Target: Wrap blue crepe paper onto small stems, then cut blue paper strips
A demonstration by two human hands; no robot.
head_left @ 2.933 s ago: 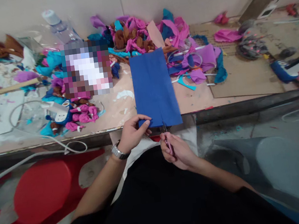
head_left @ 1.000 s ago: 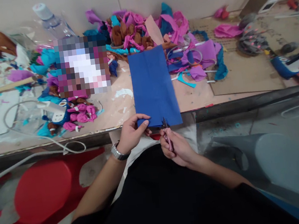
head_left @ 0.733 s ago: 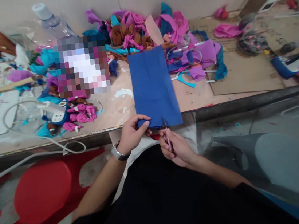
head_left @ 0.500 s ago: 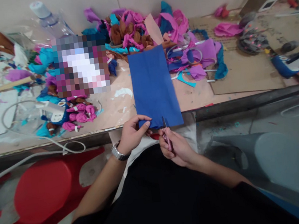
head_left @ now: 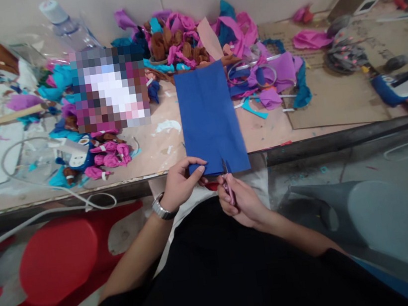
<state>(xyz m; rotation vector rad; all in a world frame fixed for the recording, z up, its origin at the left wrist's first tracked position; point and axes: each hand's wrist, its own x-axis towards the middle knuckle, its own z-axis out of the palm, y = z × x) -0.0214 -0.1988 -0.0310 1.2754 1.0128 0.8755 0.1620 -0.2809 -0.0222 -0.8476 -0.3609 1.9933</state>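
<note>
A rectangular sheet of blue fabric [head_left: 208, 112] lies over the table's front edge, its near end at my hands. My left hand [head_left: 182, 181] pinches the near left corner between thumb and fingers. In my right hand [head_left: 242, 200] are scissors with pink handles [head_left: 230, 194], the fingers wrapped round them. The dark blades reach up onto the near edge of the fabric, right of my left hand. How far the blades stand apart is too small to tell.
Coloured cloth pieces [head_left: 181, 35] are heaped along the back of the table [head_left: 172, 152]. A hammer [head_left: 15, 117] and a plastic bottle [head_left: 69, 30] are at left. Cardboard [head_left: 332, 101] lies at right. A red stool [head_left: 60, 257] and a grey stool [head_left: 389, 219] flank me.
The scissors and my right hand have shifted very slightly at the fabric's near edge. My left hand and the fabric stay almost in the same place.
</note>
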